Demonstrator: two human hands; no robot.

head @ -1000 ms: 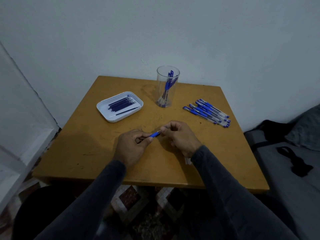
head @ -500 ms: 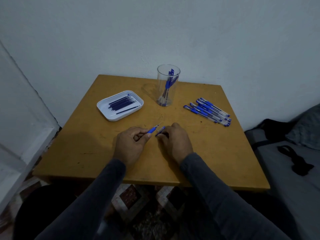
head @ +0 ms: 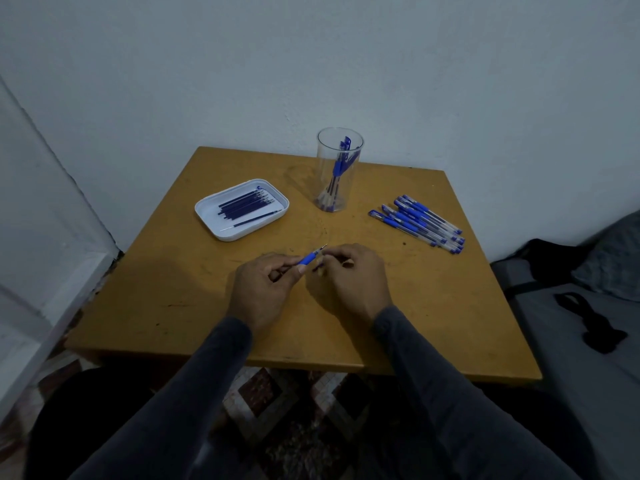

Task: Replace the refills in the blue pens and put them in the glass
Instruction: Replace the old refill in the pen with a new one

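My left hand (head: pixel 265 289) pinches a blue pen (head: pixel 311 258) by its blue grip, tip pointing up and to the right. My right hand (head: pixel 349 282) is closed at the pen's tip, fingertips touching it; a small dark pen piece (head: pixel 318 267) shows under its fingers. A clear glass (head: pixel 338 169) at the back of the table holds a few blue pens. A white tray (head: pixel 242 209) to the left holds several dark blue refills. Several blue pens (head: pixel 419 223) lie in a row on the right.
The wooden table (head: pixel 173 299) stands in a corner against a pale wall. A white door frame (head: pixel 45 216) is to the left. A grey bed with dark cloth (head: pixel 585 327) lies right of the table. Patterned floor shows below the near edge.
Both hands moved slightly away from me along the table. The pen, first held between both hands end to end, now sticks out of my left hand with its tip exposed at my right fingertips.
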